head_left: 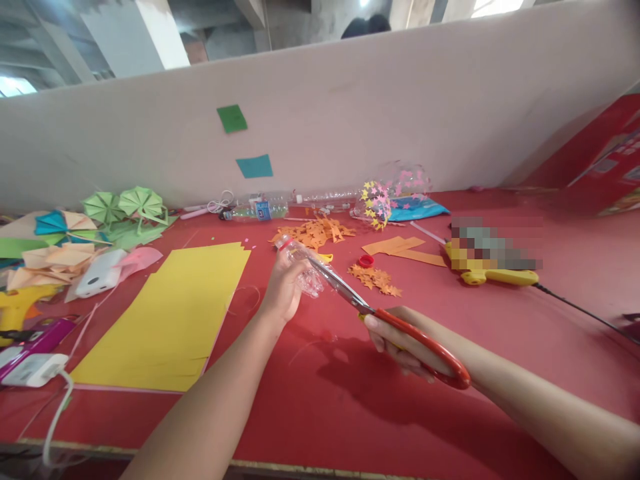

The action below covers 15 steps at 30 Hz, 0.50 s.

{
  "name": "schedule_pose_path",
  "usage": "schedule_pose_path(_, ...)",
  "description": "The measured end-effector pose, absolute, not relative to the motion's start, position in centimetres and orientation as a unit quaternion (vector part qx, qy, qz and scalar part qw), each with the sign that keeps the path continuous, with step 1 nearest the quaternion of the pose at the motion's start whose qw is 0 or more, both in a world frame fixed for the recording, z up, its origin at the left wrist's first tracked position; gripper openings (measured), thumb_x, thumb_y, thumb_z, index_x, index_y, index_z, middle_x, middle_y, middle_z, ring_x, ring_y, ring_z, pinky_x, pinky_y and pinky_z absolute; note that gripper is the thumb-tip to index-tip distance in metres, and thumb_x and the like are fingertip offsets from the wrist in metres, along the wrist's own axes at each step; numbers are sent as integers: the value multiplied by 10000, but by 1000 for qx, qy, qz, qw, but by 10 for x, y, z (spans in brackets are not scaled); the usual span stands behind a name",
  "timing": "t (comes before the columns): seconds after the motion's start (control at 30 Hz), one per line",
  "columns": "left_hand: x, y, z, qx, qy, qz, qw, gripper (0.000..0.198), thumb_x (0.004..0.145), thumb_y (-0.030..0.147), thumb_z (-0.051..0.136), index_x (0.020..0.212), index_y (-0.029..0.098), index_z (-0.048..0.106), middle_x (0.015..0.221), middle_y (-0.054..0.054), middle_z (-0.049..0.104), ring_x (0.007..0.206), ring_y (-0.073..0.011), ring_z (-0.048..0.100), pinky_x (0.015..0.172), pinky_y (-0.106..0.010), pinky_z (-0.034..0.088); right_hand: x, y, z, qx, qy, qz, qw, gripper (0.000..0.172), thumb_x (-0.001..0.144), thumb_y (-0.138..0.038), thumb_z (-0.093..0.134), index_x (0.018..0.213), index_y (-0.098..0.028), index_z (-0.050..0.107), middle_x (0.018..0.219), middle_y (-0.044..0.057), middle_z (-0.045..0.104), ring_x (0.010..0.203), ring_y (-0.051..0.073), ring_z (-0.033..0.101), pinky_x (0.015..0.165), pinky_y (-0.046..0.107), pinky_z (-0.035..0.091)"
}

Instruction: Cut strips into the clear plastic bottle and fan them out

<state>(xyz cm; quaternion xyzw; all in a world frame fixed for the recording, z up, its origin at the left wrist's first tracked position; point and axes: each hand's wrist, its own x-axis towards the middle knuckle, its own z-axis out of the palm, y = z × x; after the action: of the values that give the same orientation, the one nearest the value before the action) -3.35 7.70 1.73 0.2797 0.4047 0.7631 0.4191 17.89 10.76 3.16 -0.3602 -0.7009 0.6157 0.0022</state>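
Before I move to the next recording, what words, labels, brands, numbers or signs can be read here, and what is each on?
None can be read with certainty.
Blue label on a bottle by the wall: white lettering, too small and blurred.
Red box at far right: pale print, too blurred.
Scissors: no lettering I can make out.
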Motion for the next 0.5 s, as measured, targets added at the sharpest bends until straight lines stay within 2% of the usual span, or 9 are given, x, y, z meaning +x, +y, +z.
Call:
schedule_pose_path(0.17,-28,76,16,303,400,752,428,453,578,109,682,985,242,534,767,50,604,718,-113,570,734,-260,436,180,109,31,-343,-700,627,12,580,776,-761,458,699,-188,496,412,-100,382,331,48,352,397,200,327)
schedule_pose_path(0.33,-25,76,14,305,402,750,428,437,597,98,672,987,246,541,763,48,610,715,-109,576,726,-250,445,177,106,36,-374,-694,615,4,607,727,-800,458,637,-200,460,349,-102,353,287,47,316,360,206,292)
schedule_pose_path(0.5,-25,75,16,293,409,749,432,450,595,93,664,999,248,543,748,52,607,701,-105,569,717,-245,446,174,102,41,-399,-706,585,-5,648,666,-851,453,581,-209,433,318,-85,372,269,56,339,346,213,303)
